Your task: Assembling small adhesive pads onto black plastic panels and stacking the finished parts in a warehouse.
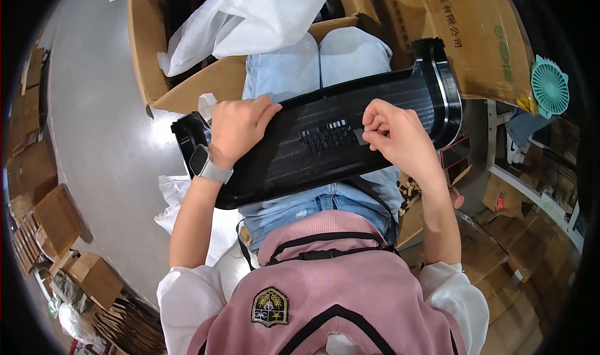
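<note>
Across my lap lies a long black plastic panel (269, 177) with raised, curved ends, tilted up toward the right. My left hand (240, 127), with a watch (201, 161) on its wrist, rests at the panel's left part, fingers curled by the far edge and holding it. Over the right half, my right hand (400, 133) is closed in a pinch. A small grey flat piece (360, 137) shows at its fingertips, close to the panel's surface. Beside it, around the panel's middle, is a cluster of small black pieces (322, 139) with a few light bits; their kind is unclear.
Beyond my knees stands an open cardboard box (200, 86) with white wrapping (262, 17) and dark items inside. A large carton (462, 36) is at the far right, with a turquoise fan (550, 86) beside it. Small pieces (409, 192) lie in a box by my right thigh.
</note>
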Demonstrator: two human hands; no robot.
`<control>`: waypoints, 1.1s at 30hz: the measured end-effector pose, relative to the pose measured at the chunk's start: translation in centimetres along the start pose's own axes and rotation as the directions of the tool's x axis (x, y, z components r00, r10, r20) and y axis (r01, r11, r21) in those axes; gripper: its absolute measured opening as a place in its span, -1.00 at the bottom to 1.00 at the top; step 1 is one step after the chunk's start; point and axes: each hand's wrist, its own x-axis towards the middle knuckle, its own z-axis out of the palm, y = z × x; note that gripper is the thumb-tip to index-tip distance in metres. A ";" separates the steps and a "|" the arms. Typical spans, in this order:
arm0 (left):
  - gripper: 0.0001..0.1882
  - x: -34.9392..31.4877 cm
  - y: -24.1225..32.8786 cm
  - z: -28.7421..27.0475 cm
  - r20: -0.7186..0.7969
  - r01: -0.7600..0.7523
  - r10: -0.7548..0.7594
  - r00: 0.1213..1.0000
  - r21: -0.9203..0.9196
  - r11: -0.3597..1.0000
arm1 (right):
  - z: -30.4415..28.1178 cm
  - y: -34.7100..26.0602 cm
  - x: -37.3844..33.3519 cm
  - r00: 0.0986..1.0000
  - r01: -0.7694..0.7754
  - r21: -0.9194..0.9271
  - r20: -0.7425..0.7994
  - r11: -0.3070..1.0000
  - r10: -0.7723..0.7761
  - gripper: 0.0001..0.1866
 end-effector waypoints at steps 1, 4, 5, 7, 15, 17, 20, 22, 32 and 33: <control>-0.68 0.0 0.1 0.0 0.001 0.000 0.000 1.000 -0.008 1.000 | 0.1 0.1 0.0 0.999 0.038 -0.061 -0.030 0.997 -0.040 -0.83; -0.67 -0.2 0.3 0.2 -0.028 -0.025 0.027 0.999 0.054 0.998 | 1.1 0.4 0.2 0.996 0.036 0.043 -0.080 0.998 -0.032 -0.83; -0.66 -0.2 0.3 0.3 -0.047 -0.030 0.034 0.998 0.065 0.997 | 1.4 0.9 0.3 0.997 0.034 0.042 -0.076 0.999 -0.031 -0.83; -0.65 -0.1 0.5 0.3 -0.073 -0.030 0.036 0.997 0.077 0.997 | 1.5 1.7 0.3 0.994 0.019 0.046 -0.104 0.999 -0.014 -0.87; -0.66 -0.3 0.5 0.3 -0.070 -0.033 0.041 0.997 0.110 0.993 | 2.1 1.9 0.6 0.998 0.012 0.075 -0.069 0.997 -0.007 -0.86; -0.66 -0.3 0.6 0.3 -0.069 -0.032 0.040 0.997 0.111 0.993 | 2.2 2.1 0.6 0.995 0.027 0.066 -0.093 0.997 -0.021 -0.86; -0.66 -0.3 0.7 0.4 -0.069 -0.032 0.040 0.997 0.112 0.993 | 2.1 2.1 0.6 0.994 0.021 0.075 -0.105 0.997 -0.013 -0.86; -0.66 -0.3 0.7 0.3 -0.067 -0.032 0.040 0.997 0.116 0.993 | 2.1 1.9 0.6 0.996 0.016 0.054 -0.092 0.998 -0.011 -0.86; -0.65 -0.3 0.6 0.5 -0.074 -0.026 0.034 0.997 0.111 0.993 | 2.4 1.6 0.6 0.994 0.024 -0.030 -0.103 0.999 -0.027 -0.85; -0.65 -0.3 0.6 0.5 -0.072 -0.022 0.031 0.997 0.111 0.994 | 2.6 1.7 0.6 0.990 0.053 -0.088 -0.124 0.995 -0.064 -0.85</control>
